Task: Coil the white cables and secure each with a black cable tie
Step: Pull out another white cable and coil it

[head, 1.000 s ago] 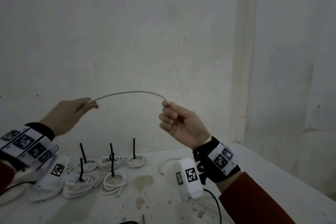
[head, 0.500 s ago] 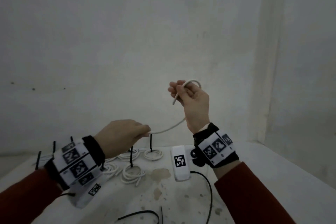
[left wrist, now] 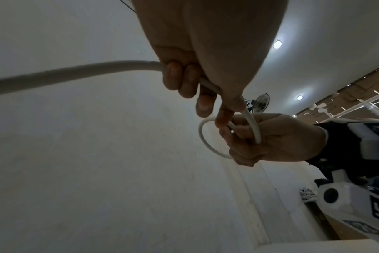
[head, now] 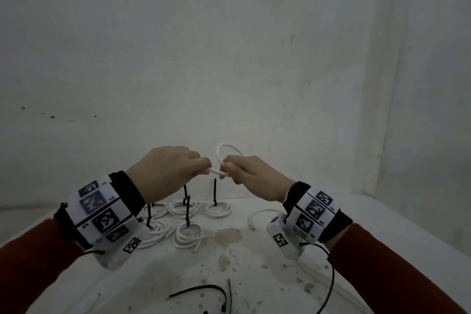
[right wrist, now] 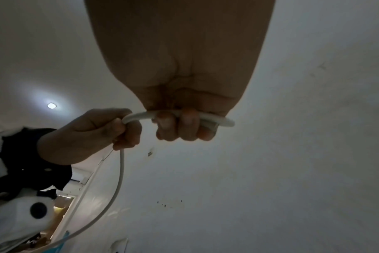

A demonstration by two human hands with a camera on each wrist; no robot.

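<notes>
A white cable [head: 221,152] is held in the air between both hands, bent into one small loop above the table. My right hand [head: 242,171] grips the loop where it crosses itself; in the right wrist view its fingers [right wrist: 180,126] curl round the white cable [right wrist: 218,120]. My left hand [head: 175,168] pinches the cable just left of the loop, and in the left wrist view the white cable [left wrist: 76,71] trails out past the curled fingers [left wrist: 184,77]. Loose black cable ties [head: 201,289] lie at the table's near edge.
Several coiled white cables [head: 190,234] with upright black ties [head: 215,191] sit on the stained white table [head: 254,270] under my hands. An uncoiled white cable [head: 257,216] lies at the right. A thin black wire [head: 330,285] hangs from my right wrist. Walls close off the back and right.
Both hands have come together and lowered. The cable, earlier a long arc between spread hands, is now bent into a small loop held by the right hand.
</notes>
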